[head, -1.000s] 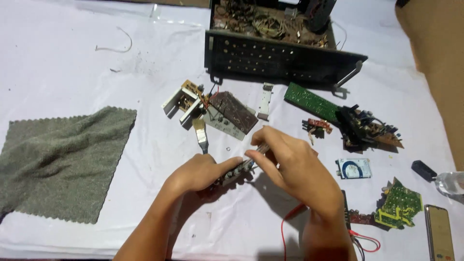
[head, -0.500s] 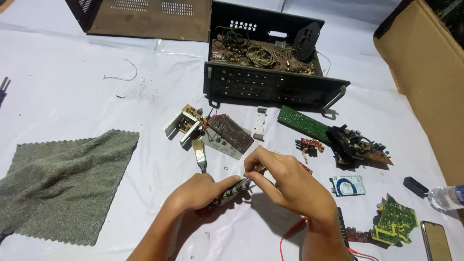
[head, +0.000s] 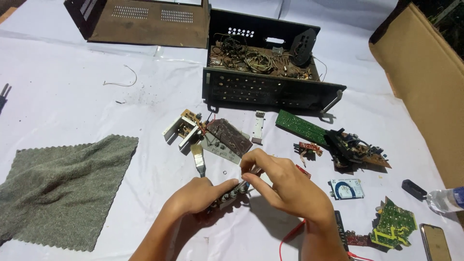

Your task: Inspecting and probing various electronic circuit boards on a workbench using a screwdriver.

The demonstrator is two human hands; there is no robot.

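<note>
My left hand point(head: 199, 195) and my right hand point(head: 282, 183) meet over a small circuit board point(head: 231, 194) with several round components, held just above the white sheet. My left hand grips the board from the left, with the index finger stretched along it. Fingers of my right hand pinch its upper right end. Just beyond the hands lies a brown board with metal brackets point(head: 212, 137).
An open black chassis point(head: 270, 92) full of wires stands at the back, with its brown cover point(head: 145, 24) behind it to the left. A grey cloth point(head: 63, 188) lies left. Green boards point(head: 303, 128), loose parts, a phone point(head: 435, 241), a bottle point(head: 447, 199) and red leads point(head: 292, 237) lie right.
The view has tilted up, so more of the chassis and cover shows. Both hands stay on the small board in about the same place.
</note>
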